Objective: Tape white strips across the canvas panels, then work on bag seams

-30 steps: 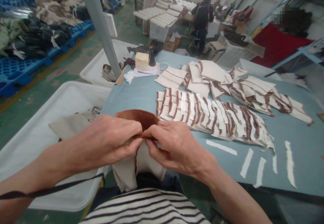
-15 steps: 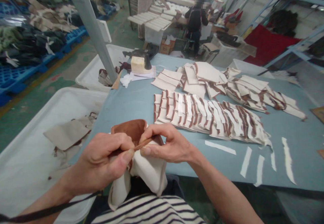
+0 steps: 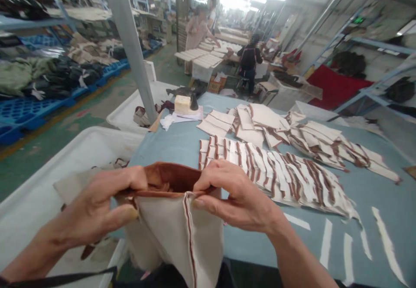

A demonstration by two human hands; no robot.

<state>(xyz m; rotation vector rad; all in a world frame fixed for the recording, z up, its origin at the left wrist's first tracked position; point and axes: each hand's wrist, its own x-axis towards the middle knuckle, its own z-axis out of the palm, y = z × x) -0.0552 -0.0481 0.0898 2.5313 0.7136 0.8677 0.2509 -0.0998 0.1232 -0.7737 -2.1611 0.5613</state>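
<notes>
Between my hands hangs a cream fabric pouch (image 3: 162, 223) with a brown lining and a brown-edged seam running down its front. Its mouth gapes upward and shows the lining. My left hand (image 3: 100, 205) pinches the rim at the left, thumb outside and fingers over the edge. At the right, my right hand (image 3: 232, 197) grips the rim beside the seam, thumb in front. Beyond them, a row of overlapping cream pieces with brown edges (image 3: 260, 171) lies on the blue-grey table (image 3: 165, 145).
Loose cream pieces (image 3: 266, 119) are heaped farther back. White strips (image 3: 326, 242) lie at the near right. A yellowish block (image 3: 182, 105) sits by the far left corner. White bins (image 3: 97, 138) and a grey post (image 3: 130, 40) stand left. People (image 3: 249, 60) work in the background.
My hands have moved apart along the rim, and the pouch's mouth is spread wider with its seamed front now showing. The head view has tilted up.
</notes>
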